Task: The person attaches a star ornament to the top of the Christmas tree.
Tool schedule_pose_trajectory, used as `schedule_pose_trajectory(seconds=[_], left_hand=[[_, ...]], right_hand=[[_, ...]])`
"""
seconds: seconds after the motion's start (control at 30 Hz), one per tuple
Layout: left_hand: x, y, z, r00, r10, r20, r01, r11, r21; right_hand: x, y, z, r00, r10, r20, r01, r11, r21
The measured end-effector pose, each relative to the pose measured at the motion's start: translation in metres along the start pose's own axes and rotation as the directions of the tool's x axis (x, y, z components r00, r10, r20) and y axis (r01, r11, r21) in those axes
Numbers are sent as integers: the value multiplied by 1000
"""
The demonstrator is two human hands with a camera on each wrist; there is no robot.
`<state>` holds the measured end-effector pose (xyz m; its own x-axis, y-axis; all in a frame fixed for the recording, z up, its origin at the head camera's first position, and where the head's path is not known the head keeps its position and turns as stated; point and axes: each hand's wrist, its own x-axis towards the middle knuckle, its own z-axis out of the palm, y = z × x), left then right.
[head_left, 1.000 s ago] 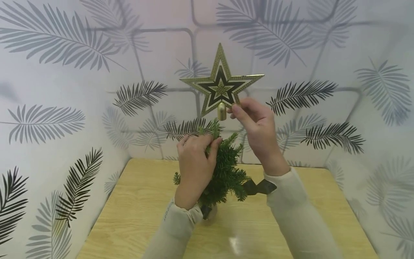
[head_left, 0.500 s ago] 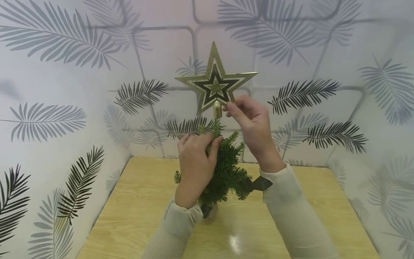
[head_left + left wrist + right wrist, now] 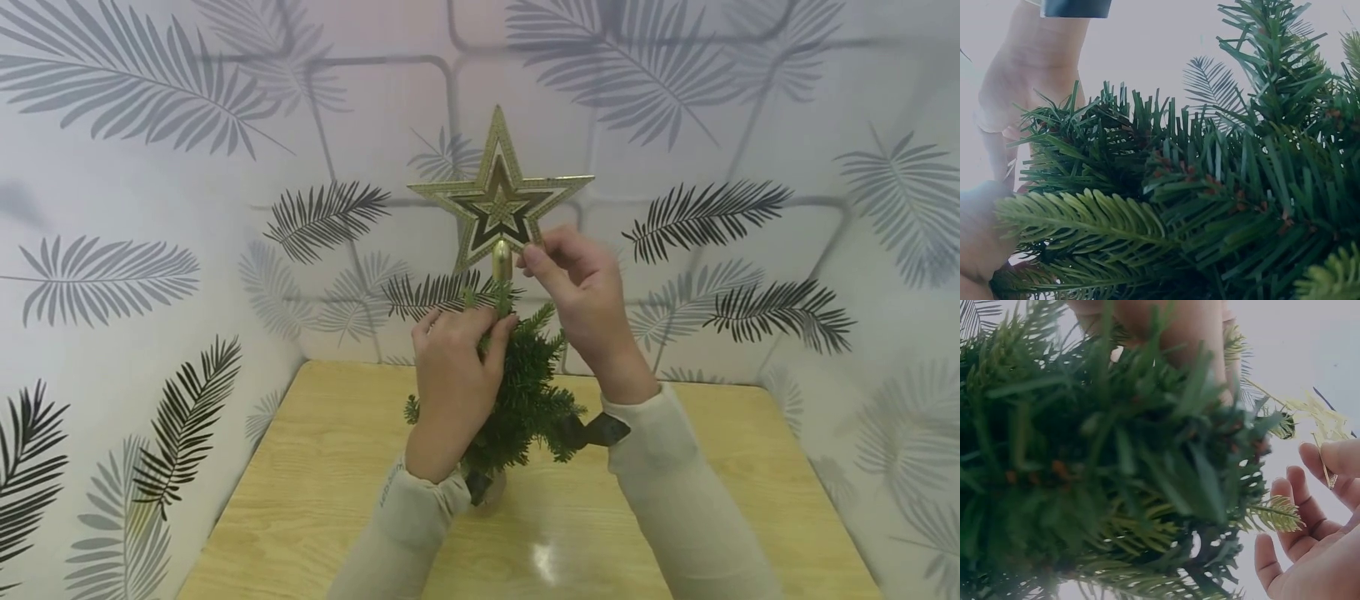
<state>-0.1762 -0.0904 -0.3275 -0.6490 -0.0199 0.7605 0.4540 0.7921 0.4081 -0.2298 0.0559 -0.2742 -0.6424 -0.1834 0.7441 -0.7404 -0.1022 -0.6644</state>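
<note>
A gold star tree topper (image 3: 500,204) with dark inner bands stands upright above a small green Christmas tree (image 3: 517,400). My right hand (image 3: 588,304) pinches the star's lower right point between thumb and fingers. Below the star, its gold socket (image 3: 502,260) sits over the tree's top sprig (image 3: 503,300). With thumb and fingers, my left hand (image 3: 456,375) grips that sprig just under the socket. Needled branches (image 3: 1210,187) fill most of the left wrist view. In the right wrist view, the right hand (image 3: 1322,544) is at the right edge, the other fingers loosely bent.
The tree stands on a light wooden table (image 3: 315,467), its base mostly hidden behind the left forearm. A pale wall (image 3: 375,125) with a dark leaf print rises behind. Dark wrist straps (image 3: 606,430) show at the sleeves.
The star has moved left over the tree's tip and then slightly down, so its socket now covers the upper sprig. The left hand has stayed in place on the sprig.
</note>
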Motion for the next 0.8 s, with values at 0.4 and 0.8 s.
schedule_pose_trajectory(seconds=[0.4,0.8], left_hand=[[0,2,1,1000,-7,8,7,1000,-6],[-1,5,2,1000,-5,4,4,1000,30]], right_hand=[[-9,7,0,1000,-9,2,9,999,-52],[-16,9,-4,999,-20,29,22,994,-104]])
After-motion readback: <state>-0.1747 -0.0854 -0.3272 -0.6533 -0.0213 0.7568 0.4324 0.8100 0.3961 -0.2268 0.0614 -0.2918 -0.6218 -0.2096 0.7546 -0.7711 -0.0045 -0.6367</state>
